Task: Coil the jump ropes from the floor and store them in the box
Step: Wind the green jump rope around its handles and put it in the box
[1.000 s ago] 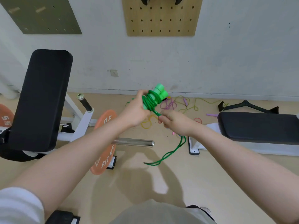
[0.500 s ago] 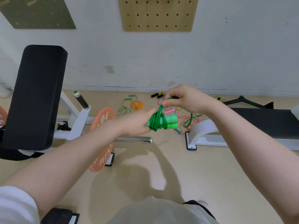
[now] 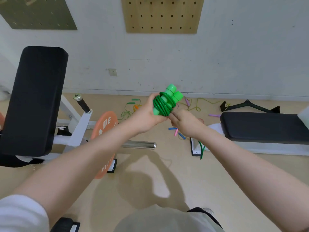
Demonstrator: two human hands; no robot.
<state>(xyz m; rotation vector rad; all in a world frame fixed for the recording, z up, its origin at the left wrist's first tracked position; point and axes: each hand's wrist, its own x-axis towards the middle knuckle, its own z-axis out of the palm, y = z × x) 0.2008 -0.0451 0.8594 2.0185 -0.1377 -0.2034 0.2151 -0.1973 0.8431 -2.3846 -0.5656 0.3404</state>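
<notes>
My left hand [image 3: 147,114] grips the two light green handles of the green jump rope [image 3: 164,102], with several dark green turns wound round them. My right hand [image 3: 185,122] sits just below and right of the bundle and pinches the rope's loose end, whose short tail [image 3: 201,149] hangs under my right wrist. More jump ropes [image 3: 192,104] in green, yellow, pink, orange and blue lie tangled on the floor by the wall. No box is in view.
A black padded bench [image 3: 264,126] stands at the right, with a black bar handle [image 3: 250,106] behind it. At the left are an upright black pad [image 3: 33,97], a white frame and an orange weight plate [image 3: 105,129] on a chrome bar [image 3: 140,145].
The bundle rose and tipped from lying sideways to handles pointing up. My right hand went from above the bundle to below it, adding a turn; the hanging tail is shorter than a second ago.
</notes>
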